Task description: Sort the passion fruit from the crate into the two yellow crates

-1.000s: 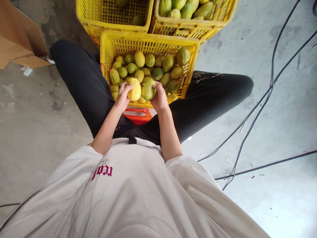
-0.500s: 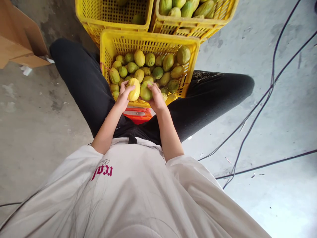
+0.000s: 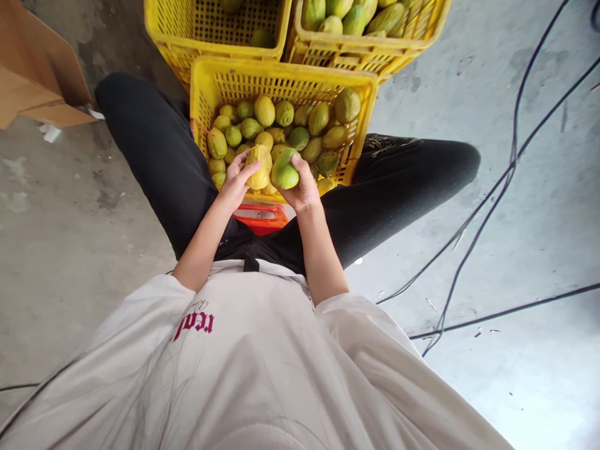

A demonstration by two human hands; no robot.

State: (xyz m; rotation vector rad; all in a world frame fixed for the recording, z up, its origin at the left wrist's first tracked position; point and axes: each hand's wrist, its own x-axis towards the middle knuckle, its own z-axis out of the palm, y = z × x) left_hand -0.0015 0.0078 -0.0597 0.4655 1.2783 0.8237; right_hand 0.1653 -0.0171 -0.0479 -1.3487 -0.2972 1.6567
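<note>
A yellow slatted crate (image 3: 281,74) full of green and yellow fruits stands between my knees. My left hand (image 3: 237,182) is closed round a yellow fruit (image 3: 260,166) held just above the crate's near edge. Right beside it, my right hand (image 3: 302,187) grips a green fruit (image 3: 285,170), thumb on top. The two fruits touch each other. Loose fruits (image 3: 300,125) fill the crate behind them.
Two more yellow crates (image 3: 210,25) (image 3: 370,53) stand behind, the right one heaped with fruit. An orange stool (image 3: 260,217) is under me. A cardboard box (image 3: 32,69) lies far left. Black cables (image 3: 492,200) cross the concrete floor on the right.
My right hand has turned and lifted the green fruit so its face shows upward. My left hand has rotated the yellow fruit slightly. Both stay over the crate's near edge.
</note>
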